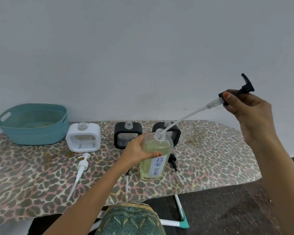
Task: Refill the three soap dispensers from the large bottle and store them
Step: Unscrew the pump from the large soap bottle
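Soft, even daylight, a wide-angle view with bent edges
I see flat diffuse light; the wall dims a little toward the top, and only a faint shadow sits under the white dispenser. The table edge bows toward the frame's sides. The label on the large bottle reads clearly; the black pump looks slightly smeared; the floor is dark
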Motion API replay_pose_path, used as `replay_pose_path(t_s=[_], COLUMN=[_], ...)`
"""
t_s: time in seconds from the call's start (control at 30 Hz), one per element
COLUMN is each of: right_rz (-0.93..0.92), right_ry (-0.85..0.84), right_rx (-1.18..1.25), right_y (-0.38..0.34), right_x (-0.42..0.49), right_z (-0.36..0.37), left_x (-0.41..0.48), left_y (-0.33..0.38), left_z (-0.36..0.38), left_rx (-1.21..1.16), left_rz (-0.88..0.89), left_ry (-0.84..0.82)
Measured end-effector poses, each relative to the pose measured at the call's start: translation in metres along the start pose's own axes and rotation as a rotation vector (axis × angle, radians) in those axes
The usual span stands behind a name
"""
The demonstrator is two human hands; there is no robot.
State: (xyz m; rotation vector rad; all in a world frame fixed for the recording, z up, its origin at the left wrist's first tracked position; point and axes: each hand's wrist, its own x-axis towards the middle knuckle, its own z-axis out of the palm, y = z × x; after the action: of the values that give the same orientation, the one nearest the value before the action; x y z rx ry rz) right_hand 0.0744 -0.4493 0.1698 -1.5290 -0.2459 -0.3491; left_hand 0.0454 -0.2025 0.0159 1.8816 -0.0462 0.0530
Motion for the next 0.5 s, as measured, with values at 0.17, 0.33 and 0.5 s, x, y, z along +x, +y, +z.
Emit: replay_pose_path(t_s=[0.17,0.33,0.5], right_rz=[-0.033,-0.024,-0.026], right_ry=[0.054,0.041,0.075], right_rx=[0.09,0.085,0.04], right_y=[-0.005,-0.003,0.005], right_x=[0.005,0.003,0.001], right_z=[-0.013,-0.018,-0.023], left_x=[-0.001,-0.001,-0.001], left_y=[0.0,0.001,0.001], left_z=[0.0,0.0,0.0], left_rx=[-0.009,0.003,-0.011], left_rz=[-0.001,-0.005,-0.029], left_ry=[0.002,0.006,0.005])
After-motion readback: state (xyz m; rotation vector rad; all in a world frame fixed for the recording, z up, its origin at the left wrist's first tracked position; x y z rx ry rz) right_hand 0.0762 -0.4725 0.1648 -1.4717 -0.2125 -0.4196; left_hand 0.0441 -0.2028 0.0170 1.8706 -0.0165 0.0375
